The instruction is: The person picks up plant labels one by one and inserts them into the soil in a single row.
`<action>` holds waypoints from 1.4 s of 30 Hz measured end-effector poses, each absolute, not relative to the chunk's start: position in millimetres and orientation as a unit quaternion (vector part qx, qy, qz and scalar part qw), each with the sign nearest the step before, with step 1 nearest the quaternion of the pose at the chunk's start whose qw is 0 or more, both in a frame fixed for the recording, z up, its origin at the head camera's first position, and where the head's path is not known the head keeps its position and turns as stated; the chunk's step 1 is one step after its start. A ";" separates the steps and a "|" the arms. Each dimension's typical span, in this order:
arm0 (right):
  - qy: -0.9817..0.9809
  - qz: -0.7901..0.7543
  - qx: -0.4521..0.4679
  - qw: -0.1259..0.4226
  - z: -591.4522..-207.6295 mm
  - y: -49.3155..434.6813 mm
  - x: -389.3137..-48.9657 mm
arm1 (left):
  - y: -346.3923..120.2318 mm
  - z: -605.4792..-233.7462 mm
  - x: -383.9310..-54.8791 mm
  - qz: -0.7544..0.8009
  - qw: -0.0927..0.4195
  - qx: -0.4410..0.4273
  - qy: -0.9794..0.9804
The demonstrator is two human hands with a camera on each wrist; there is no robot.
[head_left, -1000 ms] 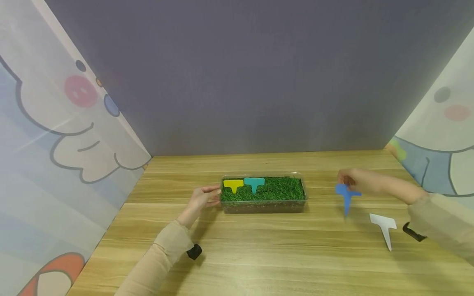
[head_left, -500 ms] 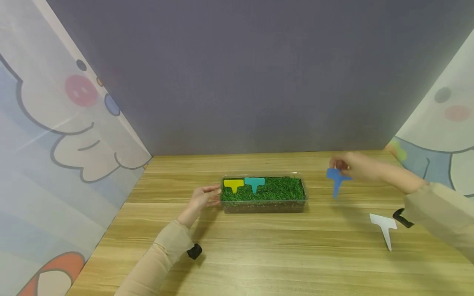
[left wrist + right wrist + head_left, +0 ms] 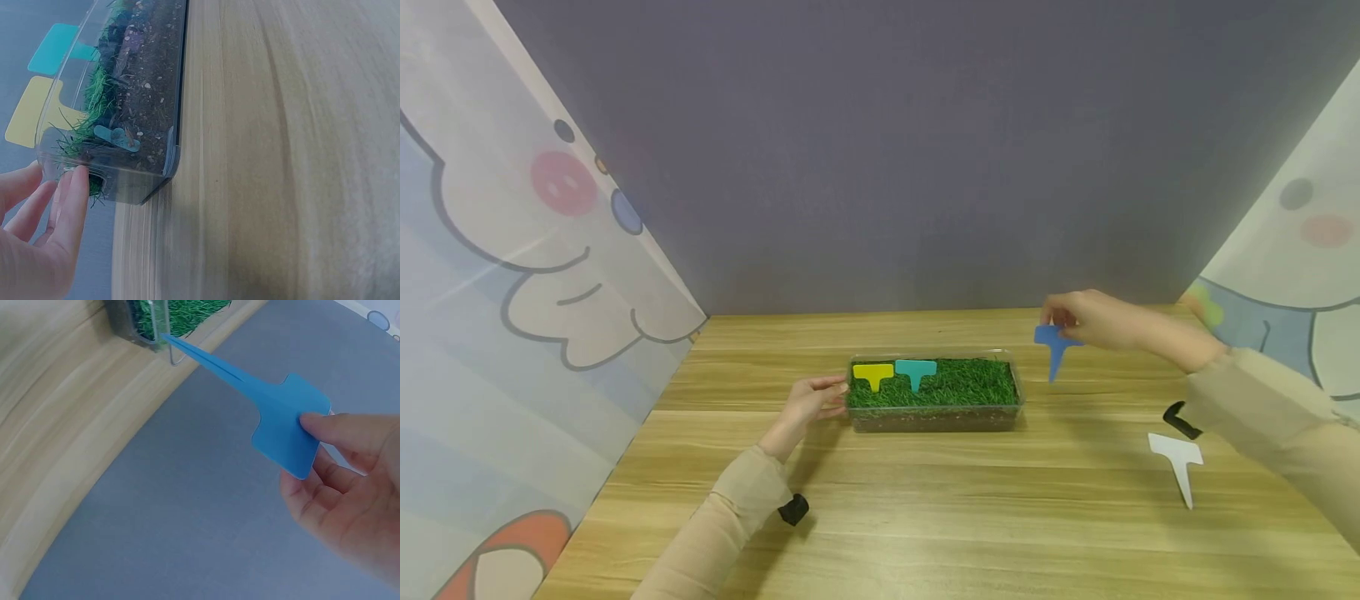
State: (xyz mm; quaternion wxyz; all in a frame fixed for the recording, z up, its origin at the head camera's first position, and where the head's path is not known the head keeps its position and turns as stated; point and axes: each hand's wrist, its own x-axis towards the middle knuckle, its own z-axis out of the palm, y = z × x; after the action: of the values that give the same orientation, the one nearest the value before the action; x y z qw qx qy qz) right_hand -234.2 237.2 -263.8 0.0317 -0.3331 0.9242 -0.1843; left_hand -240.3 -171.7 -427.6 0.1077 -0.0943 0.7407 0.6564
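As the right hand (image 3: 1093, 318) holds the blue tag (image 3: 1055, 343), the grass box (image 3: 936, 420) lies to its left

While the blue tag hangs above the table (image 3: 962, 525), just beyond the right end of the grass box, its stem points down, with the tip a little to the left of its broad head. The right hand pinches that head, thumb on one face and fingers behind it, leaving the whole stem free. In the head view a gap shows between tip and box; in the right wrist view the tip overlaps a corner of the box, though that seems to be only a matter of line of sight.

The relation that counts is crosswise: the box's long axis runs left to right, and the blue tag's runs nearly upright. From the right hand, the box lies to the left and slightly nearer, so any move towards it would be mostly leftward, then down.

The left hand (image 3: 805, 406) is at the opposite end, its fingers extended and touching the left end wall, thumb by the rim, holding no tag. Closest to it stands the yellow tag (image 3: 872, 373), upright in the grass (image 3: 973, 382); the teal tag (image 3: 915, 371) stands just right of that. The grass runs on from there to the right end, the side nearer the right hand. A white tag (image 3: 1178, 458) lies on the table, nearer and further right.
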 end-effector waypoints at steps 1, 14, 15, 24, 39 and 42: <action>0.924 -0.184 -0.332 0.035 -262.7 234.9 -235.0 | -174.7 -435.2 -244.8 0.660 0.106 -0.090 0.738; 0.917 -0.197 -0.342 0.052 -254.7 206.1 -246.7 | -163.5 -405.3 -226.6 0.657 0.108 -0.100 0.739; 0.916 -0.199 -0.344 0.052 -254.6 203.6 -247.6 | -163.9 -405.7 -226.7 0.658 0.107 -0.097 0.739; 0.907 -0.212 -0.360 0.043 -260.8 180.8 -253.9 | -167.5 -410.8 -229.8 0.659 0.108 -0.091 0.739; 0.901 -0.212 -0.376 0.048 -279.1 153.3 -260.4 | -164.8 -407.3 -228.4 0.653 0.108 -0.102 0.742; 0.900 -0.211 -0.378 0.047 -281.8 149.7 -260.6 | -164.2 -407.3 -228.1 0.654 0.106 -0.101 0.742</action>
State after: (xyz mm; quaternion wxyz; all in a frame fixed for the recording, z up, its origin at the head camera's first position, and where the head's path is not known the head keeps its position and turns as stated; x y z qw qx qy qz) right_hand -260.6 149.7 -281.8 0.0466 -0.3783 0.9000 -0.2113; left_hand -228.1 -164.2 -407.3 0.1059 -0.1006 0.7421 0.6542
